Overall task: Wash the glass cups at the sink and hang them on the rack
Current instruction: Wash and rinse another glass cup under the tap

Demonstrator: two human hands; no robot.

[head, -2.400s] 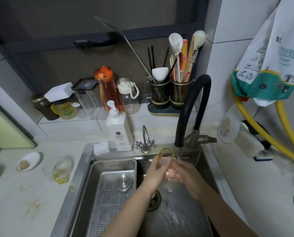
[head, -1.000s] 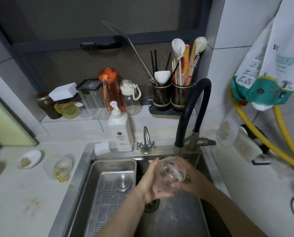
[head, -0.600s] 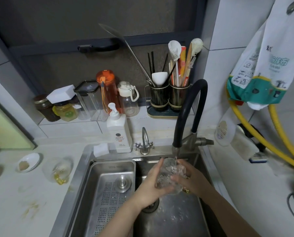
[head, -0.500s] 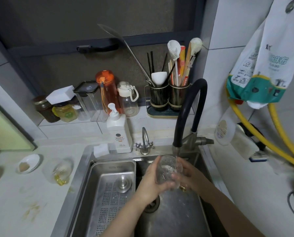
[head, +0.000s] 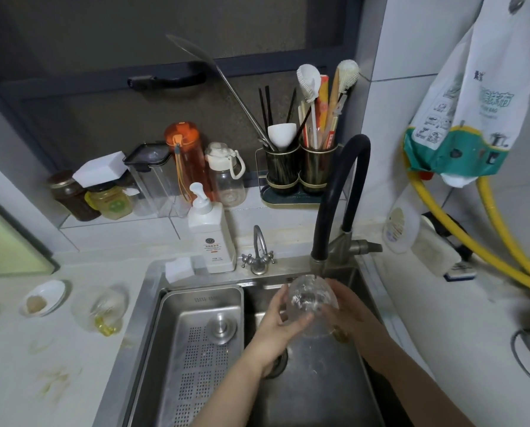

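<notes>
A clear glass cup (head: 311,298) with an amber handle is held over the sink basin (head: 316,383), right under the black faucet spout (head: 319,260). My left hand (head: 277,323) grips its left side with the fingers curled round it. My right hand (head: 351,312) holds the cup from the right and behind, partly hidden by the glass. A second glass cup (head: 99,308) with a yellow handle lies on the counter left of the sink. No rack is in view.
A steel drain tray (head: 196,349) fills the sink's left half. A soap pump bottle (head: 209,232), a small tap (head: 259,252) and a white sponge (head: 179,268) stand behind the sink. Bottles, jars and a utensil holder (head: 297,171) line the ledge. A small dish (head: 43,297) sits far left.
The cup has been turned in my hands under the spout, from upright to tilted with its patterned wall facing me. Both hands stayed over the basin.
</notes>
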